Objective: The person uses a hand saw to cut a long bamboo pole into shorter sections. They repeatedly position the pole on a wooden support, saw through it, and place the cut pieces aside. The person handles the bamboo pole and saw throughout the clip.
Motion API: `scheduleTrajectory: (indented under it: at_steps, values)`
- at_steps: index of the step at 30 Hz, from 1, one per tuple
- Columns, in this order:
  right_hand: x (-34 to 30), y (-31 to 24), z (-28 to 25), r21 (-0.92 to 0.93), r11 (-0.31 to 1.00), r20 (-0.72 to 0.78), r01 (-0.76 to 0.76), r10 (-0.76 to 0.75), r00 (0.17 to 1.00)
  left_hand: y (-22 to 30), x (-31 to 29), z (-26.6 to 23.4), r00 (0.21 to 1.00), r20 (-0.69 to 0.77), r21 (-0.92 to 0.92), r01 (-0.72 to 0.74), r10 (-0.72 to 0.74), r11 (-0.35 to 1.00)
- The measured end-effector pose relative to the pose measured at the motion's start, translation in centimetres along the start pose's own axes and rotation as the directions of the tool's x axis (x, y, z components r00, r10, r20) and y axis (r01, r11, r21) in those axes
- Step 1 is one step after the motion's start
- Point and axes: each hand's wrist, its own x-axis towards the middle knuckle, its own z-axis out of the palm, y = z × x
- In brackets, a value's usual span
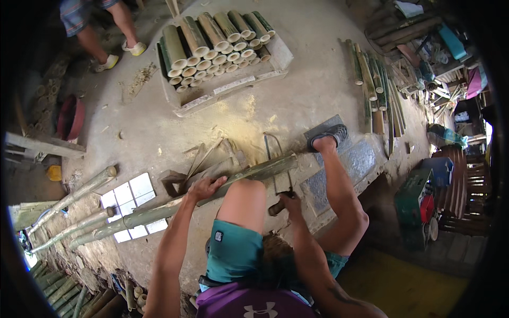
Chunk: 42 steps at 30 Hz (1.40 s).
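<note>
A long green bamboo pole (159, 210) runs slantwise from the lower left to the middle, under my bent left knee. My left hand (207, 189) grips it from above, just left of the knee. In my right hand (289, 203) is the handle of a hacksaw (275, 208), low and to the right of the knee. Its thin frame and blade reach away from me, across the pole near its right end. The pole partly hides the saw, so I cannot tell how deep any cut is.
Cut bamboo tubes (214, 40) lie stacked in a pale tray (228, 94) ahead. More bamboo pieces (379, 79) lie right, and two poles (79, 196) left beside white tiles (127, 196). My sandalled right foot (328, 139) rests on a slab. Another person's legs (93, 45) stand far left.
</note>
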Motion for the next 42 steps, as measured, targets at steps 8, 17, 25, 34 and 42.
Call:
scheduleTrajectory:
  at_steps: [8, 17, 25, 34, 42]
  values:
    - [-7.6, -14.0, -9.2, 0.156, 0.929, 0.034, 0.336, -0.345, 0.938, -5.2, -6.0, -0.9, 0.959, -0.275, -0.147, -0.117, 0.073, 0.982]
    - [-15.3, -16.1, -11.7, -0.292, 0.915, 0.109, 0.277, -0.256, 0.961, -4.9, -9.4, 3.8, 0.868, -0.486, 0.336, 0.076, 0.103, 0.939]
    - [-14.2, -14.4, -11.2, -0.321, 0.914, 0.206, 0.250, -0.190, 0.960, -4.0, -9.6, 6.4, 0.762, -0.633, 0.387, 0.159, 0.136, 0.908]
    - [-14.0, -14.8, -11.7, -0.441, 0.860, 0.215, 0.255, -0.175, 0.961, -4.5, -9.4, 4.5, 0.876, -0.474, 0.401, 0.126, 0.088, 0.908]
    - [-13.8, -15.4, -11.6, -0.385, 0.905, 0.101, 0.180, -0.153, 0.983, -4.7, -7.4, -0.3, 0.992, 0.010, 0.259, 0.120, -0.127, 0.958]
